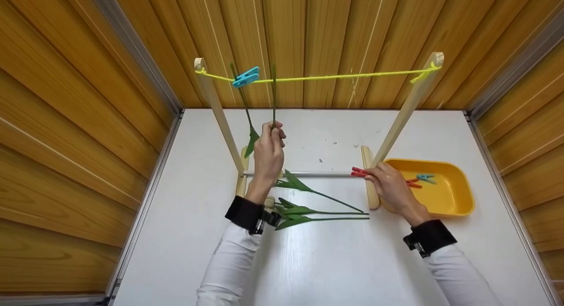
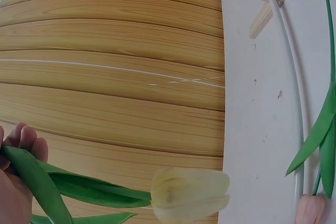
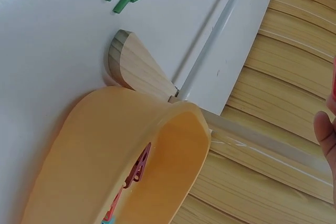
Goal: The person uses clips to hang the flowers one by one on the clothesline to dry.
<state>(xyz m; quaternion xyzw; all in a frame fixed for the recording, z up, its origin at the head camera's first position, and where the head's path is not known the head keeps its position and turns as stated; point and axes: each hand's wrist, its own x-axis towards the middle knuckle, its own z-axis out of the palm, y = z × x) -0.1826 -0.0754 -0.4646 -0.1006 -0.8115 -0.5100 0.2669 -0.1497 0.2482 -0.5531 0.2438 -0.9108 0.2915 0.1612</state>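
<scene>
My left hand (image 1: 269,154) grips a white tulip (image 2: 190,195) by its stem and leaves. The flower points down, and the stem rises to overlap the yellow string (image 1: 335,77) in the head view. Left of it, a blue clothespin (image 1: 246,77) sits on the string and clamps another stem, whose green leaf (image 1: 252,143) hangs below. In my right hand (image 1: 391,187), a red clothespin (image 1: 359,172) is pinched between thumb and fingers, near the right post's foot. Several tulips with green stems (image 1: 335,213) lie on the table between my arms, one with a pink head (image 2: 311,209).
The string is tied between two wooden posts (image 1: 403,114), joined low down by a white rod (image 1: 321,173). At the right stands a yellow basin (image 1: 458,204) holding red and blue clothespins (image 1: 425,178). Wood-patterned panels (image 1: 326,32) enclose the white table (image 1: 176,253).
</scene>
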